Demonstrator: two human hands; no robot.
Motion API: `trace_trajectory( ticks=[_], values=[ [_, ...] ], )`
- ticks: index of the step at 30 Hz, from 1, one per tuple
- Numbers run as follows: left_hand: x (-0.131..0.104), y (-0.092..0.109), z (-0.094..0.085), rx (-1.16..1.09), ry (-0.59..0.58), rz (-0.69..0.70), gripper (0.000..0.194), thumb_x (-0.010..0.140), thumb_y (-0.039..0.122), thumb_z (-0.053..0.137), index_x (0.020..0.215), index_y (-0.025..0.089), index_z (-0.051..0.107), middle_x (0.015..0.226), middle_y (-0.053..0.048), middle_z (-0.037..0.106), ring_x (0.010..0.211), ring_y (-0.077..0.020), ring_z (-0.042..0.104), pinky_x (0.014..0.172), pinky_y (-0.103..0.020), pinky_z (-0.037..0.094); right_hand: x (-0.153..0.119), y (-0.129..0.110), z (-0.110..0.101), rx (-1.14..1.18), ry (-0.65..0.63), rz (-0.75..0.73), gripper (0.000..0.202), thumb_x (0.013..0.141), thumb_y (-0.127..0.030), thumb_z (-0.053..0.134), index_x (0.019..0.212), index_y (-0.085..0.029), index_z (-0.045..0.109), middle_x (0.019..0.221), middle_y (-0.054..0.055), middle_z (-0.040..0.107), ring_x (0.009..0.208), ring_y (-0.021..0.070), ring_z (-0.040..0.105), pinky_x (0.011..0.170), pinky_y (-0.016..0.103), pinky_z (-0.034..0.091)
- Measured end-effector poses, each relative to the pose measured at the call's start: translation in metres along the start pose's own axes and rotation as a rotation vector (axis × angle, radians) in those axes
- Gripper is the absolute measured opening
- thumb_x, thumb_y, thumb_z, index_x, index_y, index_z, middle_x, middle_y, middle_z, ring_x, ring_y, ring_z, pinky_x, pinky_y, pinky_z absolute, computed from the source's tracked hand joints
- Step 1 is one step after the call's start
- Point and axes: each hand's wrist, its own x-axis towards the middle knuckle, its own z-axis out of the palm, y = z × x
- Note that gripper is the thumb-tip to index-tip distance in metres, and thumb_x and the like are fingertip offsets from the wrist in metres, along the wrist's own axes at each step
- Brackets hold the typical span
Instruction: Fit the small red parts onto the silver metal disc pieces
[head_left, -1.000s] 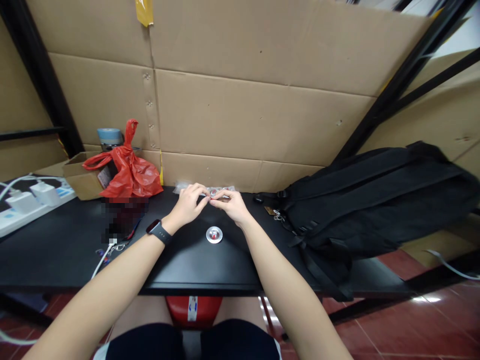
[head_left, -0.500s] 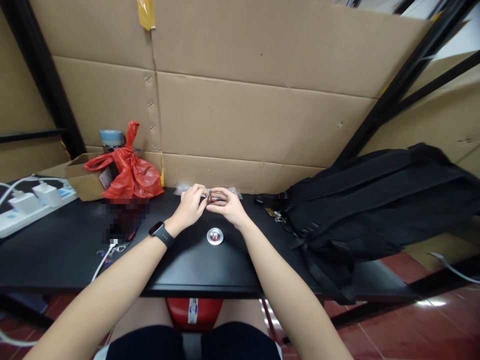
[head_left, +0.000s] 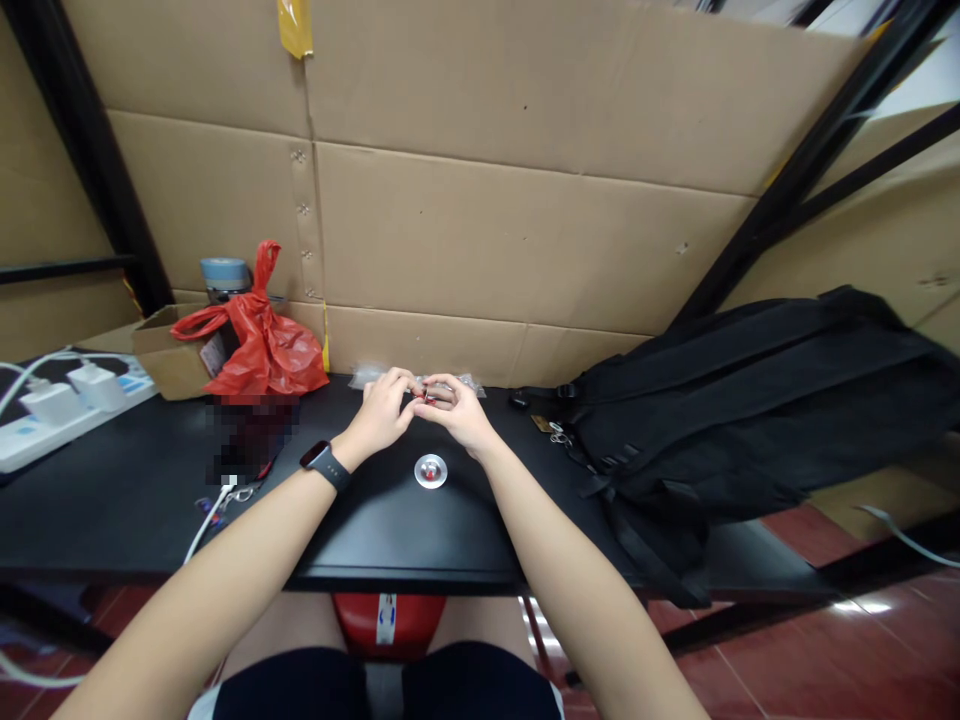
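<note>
Over the back of the black table, my left hand (head_left: 385, 412) and my right hand (head_left: 459, 418) meet fingertip to fingertip. Pinched between them is a small red and dark piece (head_left: 426, 397), mostly covered by my fingers; its kind cannot be made out. Closer to me lies a round, shiny silver disc (head_left: 430, 471) with a red centre, which neither hand touches. Clear plastic packets (head_left: 367, 376) lie behind my hands, against the cardboard. My left wrist wears a dark watch.
A black backpack (head_left: 765, 400) covers the table's right side, with keys (head_left: 559, 434) beside it. To the left are a red plastic bag (head_left: 270, 350), a cardboard box (head_left: 172, 365), a white power strip (head_left: 75, 410) and a white cable (head_left: 201, 530). Cardboard walls rise behind.
The small piece between my fingertips has turned, and more red shows on it. My fingers have shifted slightly. The disc stays in place on the table.
</note>
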Motion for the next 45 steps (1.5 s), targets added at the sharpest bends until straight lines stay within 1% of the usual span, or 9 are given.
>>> trace_trajectory(
  ticks=[7,13,20,26,31,35,38,41,45],
  values=[
    [0.006,-0.023,-0.021,0.092,-0.007,-0.070,0.012,0.093,0.030,0.054,0.095,0.022,0.062,0.106,-0.007,0.065,0.105,-0.0250,0.059,0.088,-0.038,0.041,0.004,0.001,-0.015,-0.065,0.090,-0.042,0.054,0.065,-0.040,0.084,0.107,-0.024,0.055,0.112,0.008,0.072,0.090,0.0199,0.071,0.082,0.035,0.056],
    [0.003,-0.058,-0.030,0.141,-0.158,-0.203,0.010,0.081,0.032,0.067,0.084,0.023,0.070,0.100,-0.006,0.070,0.095,-0.0256,0.064,0.082,-0.036,0.046,0.007,0.005,-0.054,-0.693,0.162,-0.043,0.041,0.059,-0.034,0.085,0.094,-0.020,0.069,0.082,0.003,0.070,0.066,0.0175,0.064,0.076,0.036,0.053],
    [-0.004,-0.083,-0.024,0.034,-0.265,-0.239,0.016,0.078,0.036,0.065,0.082,0.023,0.072,0.091,-0.004,0.075,0.084,-0.0210,0.068,0.077,-0.029,0.049,0.004,0.020,-0.093,-0.877,0.147,0.113,0.038,0.052,-0.025,0.089,0.087,-0.018,0.076,0.082,0.006,0.074,0.077,0.0219,0.068,0.078,0.034,0.051],
    [-0.006,-0.086,-0.026,0.048,-0.372,-0.258,0.018,0.075,0.037,0.068,0.084,0.022,0.074,0.088,-0.003,0.075,0.082,-0.0204,0.068,0.079,-0.029,0.049,0.000,0.020,-0.103,-0.933,0.051,0.249,0.041,0.056,-0.027,0.089,0.094,-0.015,0.078,0.093,0.009,0.077,0.089,0.0227,0.071,0.080,0.028,0.051],
    [-0.002,-0.066,-0.029,0.024,-0.351,-0.151,0.023,0.077,0.037,0.070,0.091,0.020,0.073,0.096,-0.004,0.073,0.087,-0.0196,0.066,0.081,-0.028,0.048,0.002,0.020,-0.102,-0.951,0.010,0.278,0.042,0.059,-0.024,0.088,0.099,-0.013,0.077,0.098,0.009,0.077,0.093,0.0214,0.070,0.081,0.026,0.051],
    [0.000,-0.026,-0.021,-0.160,-0.605,0.045,0.026,0.077,0.041,0.074,0.090,0.019,0.075,0.086,-0.003,0.072,0.079,-0.0157,0.065,0.072,-0.023,0.047,0.002,0.020,-0.101,-0.961,-0.002,0.276,0.035,0.061,-0.025,0.087,0.093,-0.015,0.078,0.096,0.008,0.077,0.092,0.0212,0.070,0.081,0.026,0.050],
    [-0.002,0.004,-0.008,-0.184,-0.721,0.151,0.022,0.079,0.039,0.074,0.088,0.019,0.075,0.083,-0.002,0.071,0.075,-0.0142,0.064,0.068,-0.022,0.045,0.002,0.018,-0.098,-0.978,0.010,0.255,0.032,0.066,-0.030,0.084,0.093,-0.016,0.077,0.093,0.007,0.077,0.089,0.0206,0.070,0.081,0.027,0.050],
    [-0.006,0.022,0.003,-0.134,-0.691,0.193,0.008,0.083,0.026,0.070,0.082,0.018,0.073,0.083,-0.002,0.069,0.076,-0.0141,0.064,0.071,-0.022,0.045,0.003,0.016,-0.093,-1.007,0.039,0.189,0.031,0.072,-0.032,0.080,0.097,-0.016,0.075,0.092,0.008,0.076,0.088,0.0204,0.070,0.085,0.030,0.050],
    [-0.011,0.026,0.009,-0.066,-0.627,0.218,0.007,0.087,0.019,0.064,0.081,0.018,0.068,0.089,-0.003,0.067,0.080,-0.0156,0.064,0.076,-0.024,0.046,0.005,0.011,-0.084,-0.970,0.053,0.091,0.025,0.075,-0.031,0.077,0.096,-0.018,0.075,0.101,0.008,0.074,0.099,0.0233,0.067,0.088,0.033,0.050]
  ],
)
